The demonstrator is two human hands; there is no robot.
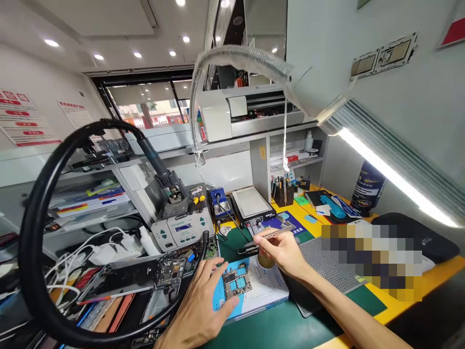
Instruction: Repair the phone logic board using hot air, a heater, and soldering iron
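Note:
A phone circuit board (237,282) lies flat on a white and blue box (267,291) in front of me. My left hand (203,300) rests at the board's left side, fingers and thumb spread apart, with nothing in it. Above the box's far edge, my right hand (285,252) pinches a thin metal strip with holes, which looks like tweezers (273,235). Just below those fingers stands a small round jar (266,261) with amber contents. A dark slim tool (247,250) lies left of the right fingertips, partly hidden.
A hot air station (183,228) with a thick black hose (27,232) loops round my left side. Behind are a blue soldering station (220,203) and a flat heating plate (252,202). A lit lamp (392,169) hangs at right over a grey perforated mat (327,264).

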